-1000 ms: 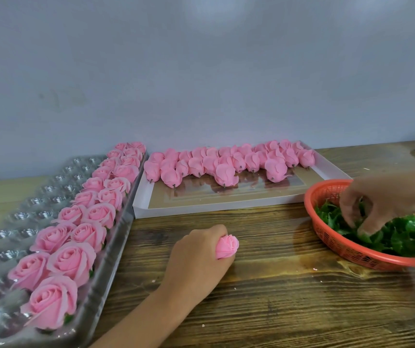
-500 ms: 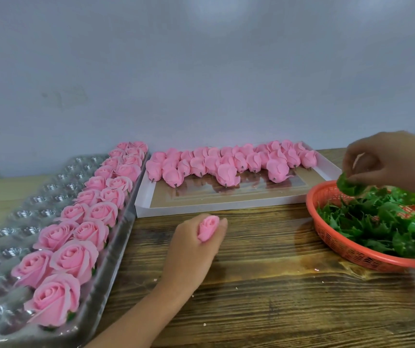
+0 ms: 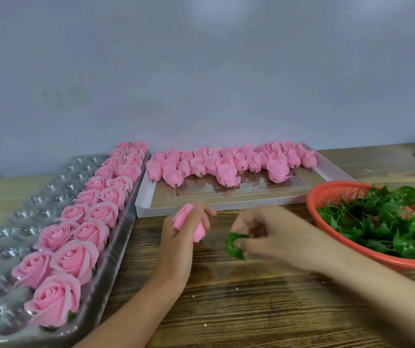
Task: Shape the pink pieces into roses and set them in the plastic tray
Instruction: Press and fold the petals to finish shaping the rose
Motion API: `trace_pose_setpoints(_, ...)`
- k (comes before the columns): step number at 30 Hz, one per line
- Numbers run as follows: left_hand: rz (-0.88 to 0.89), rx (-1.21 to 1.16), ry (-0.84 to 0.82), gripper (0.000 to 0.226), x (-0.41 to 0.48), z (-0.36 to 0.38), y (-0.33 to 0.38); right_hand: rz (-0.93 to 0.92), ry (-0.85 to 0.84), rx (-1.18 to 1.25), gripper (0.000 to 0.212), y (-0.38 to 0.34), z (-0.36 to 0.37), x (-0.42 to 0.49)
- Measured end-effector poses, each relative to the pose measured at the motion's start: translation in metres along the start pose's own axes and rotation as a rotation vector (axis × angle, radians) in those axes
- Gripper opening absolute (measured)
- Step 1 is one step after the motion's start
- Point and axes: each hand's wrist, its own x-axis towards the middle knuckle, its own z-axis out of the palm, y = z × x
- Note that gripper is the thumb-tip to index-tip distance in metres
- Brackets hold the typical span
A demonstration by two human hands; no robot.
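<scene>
Head view caught the left hand (image 3: 176, 249) with its fingers curled round a pink piece (image 3: 188, 223), held over the wooden table (image 3: 251, 310) just in front of the white box (image 3: 226, 200); the fingers hid part of the piece. Just beside it the right hand (image 3: 271, 237), blurred, pinched a green leaf (image 3: 234, 247) between thumb and fingertips. Finished roses (image 3: 76, 257) filled two rows of the plastic tray (image 3: 13, 222), which was cut off at the left and bottom edges. The orange basket (image 3: 326, 194) of leaves (image 3: 389, 222) ran off the right edge.

Wooden table (image 3: 251, 310): tray (image 3: 23, 214), box (image 3: 147, 197), basket (image 3: 313, 197)
</scene>
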Motion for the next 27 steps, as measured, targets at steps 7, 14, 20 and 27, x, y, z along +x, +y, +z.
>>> trace_pose_setpoints(7,0.426,0.244,-0.160,0.035,-0.012,0.010,0.006,0.058,0.088,0.147,0.014,0.023,0.032,0.007)
trace_pose_setpoints(14,0.372,0.176,-0.379,0.046,-0.022,0.020,0.008,-0.007,0.061,0.227,0.041,0.018,0.034,0.003)
trace_pose_setpoints(20,0.363,0.383,-0.344,0.037,-0.020,0.024,0.010,0.041,-0.048,0.426,0.027,0.019,0.029,0.003)
trace_pose_setpoints(27,0.323,0.375,-0.301,0.025,-0.020,0.025,0.012,0.127,-0.179,0.598,0.021,0.021,0.021,0.006)
